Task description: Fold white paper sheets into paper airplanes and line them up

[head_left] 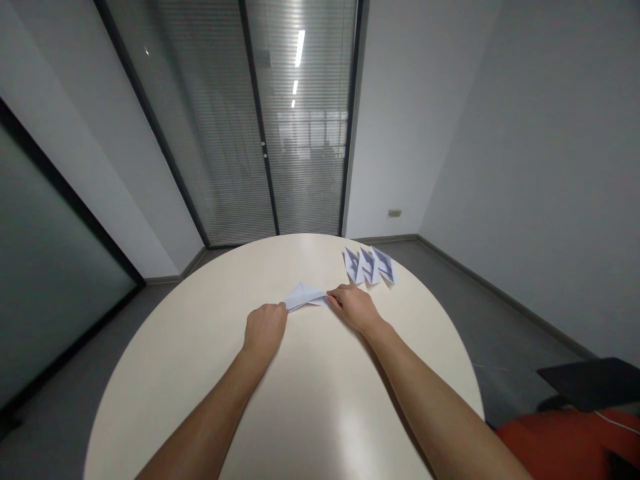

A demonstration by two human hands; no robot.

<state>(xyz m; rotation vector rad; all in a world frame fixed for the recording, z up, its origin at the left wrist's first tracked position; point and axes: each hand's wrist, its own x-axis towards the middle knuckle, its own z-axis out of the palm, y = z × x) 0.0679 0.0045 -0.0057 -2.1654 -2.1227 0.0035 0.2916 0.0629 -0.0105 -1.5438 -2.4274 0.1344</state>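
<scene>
A folded sheet of white paper point(304, 295) is stretched between my two hands above the middle of the table, with a peaked flap at its centre. My left hand point(266, 328) is closed on its left end, the fingertips mostly hidden behind the knuckles. At the right end, my right hand point(354, 305) pinches the paper's tip between thumb and fingers. Just beyond my right hand, three folded paper pieces point(369, 266) stand in a row on the table.
The round cream table point(185, 373) fills the lower view. A red chair point(565, 443) and a dark flat object point(593, 382) are at the lower right. Behind the table are a glass partition with blinds point(310, 193) and a grey wall point(540, 167).
</scene>
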